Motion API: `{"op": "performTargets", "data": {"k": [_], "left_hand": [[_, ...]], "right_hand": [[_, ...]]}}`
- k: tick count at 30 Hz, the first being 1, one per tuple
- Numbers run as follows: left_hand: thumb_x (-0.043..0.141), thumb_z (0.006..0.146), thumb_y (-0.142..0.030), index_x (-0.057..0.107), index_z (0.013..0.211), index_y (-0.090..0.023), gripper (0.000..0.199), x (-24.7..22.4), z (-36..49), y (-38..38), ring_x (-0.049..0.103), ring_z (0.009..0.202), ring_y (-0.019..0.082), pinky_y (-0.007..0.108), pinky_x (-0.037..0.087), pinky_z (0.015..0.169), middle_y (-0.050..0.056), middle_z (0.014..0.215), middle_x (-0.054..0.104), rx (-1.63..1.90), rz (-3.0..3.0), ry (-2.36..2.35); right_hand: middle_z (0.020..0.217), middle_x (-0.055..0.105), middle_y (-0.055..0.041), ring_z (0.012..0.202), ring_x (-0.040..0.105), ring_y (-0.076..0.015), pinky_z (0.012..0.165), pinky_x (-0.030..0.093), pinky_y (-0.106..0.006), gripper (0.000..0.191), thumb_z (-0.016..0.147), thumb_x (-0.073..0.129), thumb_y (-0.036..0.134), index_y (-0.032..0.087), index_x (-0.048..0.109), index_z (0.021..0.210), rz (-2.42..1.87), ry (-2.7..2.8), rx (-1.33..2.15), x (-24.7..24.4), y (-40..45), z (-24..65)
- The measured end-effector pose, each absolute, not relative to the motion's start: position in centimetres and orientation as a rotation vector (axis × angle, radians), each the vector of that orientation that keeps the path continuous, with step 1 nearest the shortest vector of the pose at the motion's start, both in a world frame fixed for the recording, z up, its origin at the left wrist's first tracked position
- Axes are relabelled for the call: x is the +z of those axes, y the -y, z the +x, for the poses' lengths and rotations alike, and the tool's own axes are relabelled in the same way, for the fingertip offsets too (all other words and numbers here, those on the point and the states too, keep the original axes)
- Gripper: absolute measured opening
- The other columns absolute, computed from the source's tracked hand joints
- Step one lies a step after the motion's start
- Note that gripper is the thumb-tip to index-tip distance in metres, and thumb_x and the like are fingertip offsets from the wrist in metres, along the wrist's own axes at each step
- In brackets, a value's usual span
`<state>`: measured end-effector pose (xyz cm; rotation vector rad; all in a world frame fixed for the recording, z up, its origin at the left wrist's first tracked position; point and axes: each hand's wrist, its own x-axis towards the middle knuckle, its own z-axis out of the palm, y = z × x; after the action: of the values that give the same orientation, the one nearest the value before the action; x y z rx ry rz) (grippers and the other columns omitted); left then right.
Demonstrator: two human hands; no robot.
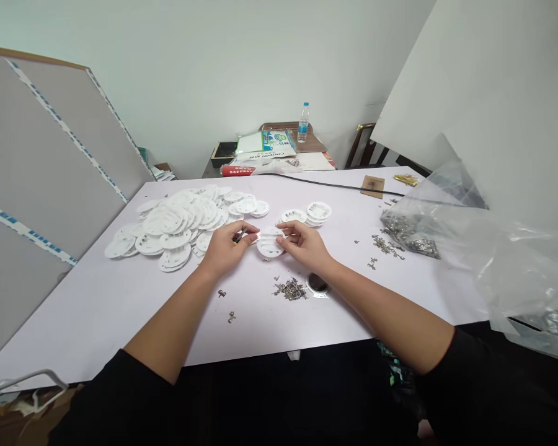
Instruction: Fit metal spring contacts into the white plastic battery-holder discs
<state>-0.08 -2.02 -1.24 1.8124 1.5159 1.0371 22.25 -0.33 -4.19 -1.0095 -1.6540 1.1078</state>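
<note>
Your two hands meet over the middle of the counter (pixel 144 322). Your right hand (pixel 304 244) grips a white disc (pixel 270 243) at its right edge, thumb on the near face and fingers behind, which leaves most of that face uncovered and turned up towards you. Your left hand (pixel 227 248) is curled round a slim dark tool with some yellow on it (pixel 240 236), its fingertips close by the disc's left edge; whether they touch it, or pinch a small part there, you cannot tell from this view. Keeping the tool tucked in the hand probably saves laying it down.

The disc is held just above the counter, between a big heap of similar discs (pixel 181 217) on your left and a few stacked discs (pixel 318 210) beyond your right hand; the gap presumably keeps the two groups apart. A small pile of metal pieces (pixel 292 289) lies nearer you, just beside a dark round object (pixel 317 283), likely there for short reach. The clear plastic bag (pixel 411 235) with more metal pieces sits farther right, seemingly as bulk supply, out of your elbows' way.
</note>
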Motion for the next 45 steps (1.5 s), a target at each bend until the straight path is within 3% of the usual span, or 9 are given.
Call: {"op": "performTargets", "data": {"k": [9,16,21,35,45], "left_hand": [[0.065,0.087,-0.042,0.077,0.099,-0.022,0.027,-1.7,-0.6,1.7,0.053,0.079,0.002,0.020,0.042,0.076,0.003,0.098,0.069,1.013,2.118,-1.434],[0.065,0.087,-0.043,0.079,0.100,-0.022,0.027,-2.0,-0.7,1.6,0.062,0.089,0.004,0.020,0.047,0.083,0.004,0.099,0.071,1.039,2.152,-1.387],[0.067,0.086,-0.044,0.079,0.096,-0.021,0.028,-1.9,-0.5,1.7,0.063,0.088,0.005,0.021,0.047,0.084,0.003,0.097,0.072,1.013,2.169,-1.409],[0.065,0.086,-0.040,0.072,0.089,-0.019,0.023,-1.6,0.0,1.9,0.048,0.077,0.002,0.019,0.038,0.076,0.001,0.091,0.067,0.891,2.184,-1.492],[0.068,0.082,-0.044,0.066,0.088,-0.015,0.029,-0.9,0.5,2.5,0.055,0.086,0.003,0.018,0.044,0.080,0.002,0.095,0.067,0.984,1.909,-1.439]], "right_hand": [[0.105,0.067,-0.0085,0.077,0.058,-0.0048,0.077,0.053,-0.024,0.048,0.085,0.068,0.035,0.015,0.066,0.129,-0.945,1.665,1.146,-3.6,0.9,22.5],[0.115,0.069,-0.0102,0.094,0.063,-0.0098,0.089,0.054,-0.029,0.052,0.088,0.065,0.041,0.017,0.065,0.134,-0.939,1.665,1.162,-4.0,0.6,22.5],[0.128,0.067,-0.0095,0.099,0.063,-0.0106,0.088,0.053,-0.029,0.047,0.093,0.058,0.042,0.020,0.067,0.133,-0.928,1.708,1.138,-3.8,0.6,22.5],[0.092,0.069,-0.0049,0.073,0.051,-0.0061,0.070,0.046,-0.023,0.043,0.094,0.057,0.041,0.021,0.070,0.129,-0.989,1.743,1.101,-3.3,0.8,22.5],[0.103,0.070,-0.0062,0.090,0.062,-0.0072,0.093,0.058,-0.030,0.042,0.093,0.062,0.038,0.020,0.069,0.130,-0.876,1.492,1.438,-3.3,0.2,22.8]]}}
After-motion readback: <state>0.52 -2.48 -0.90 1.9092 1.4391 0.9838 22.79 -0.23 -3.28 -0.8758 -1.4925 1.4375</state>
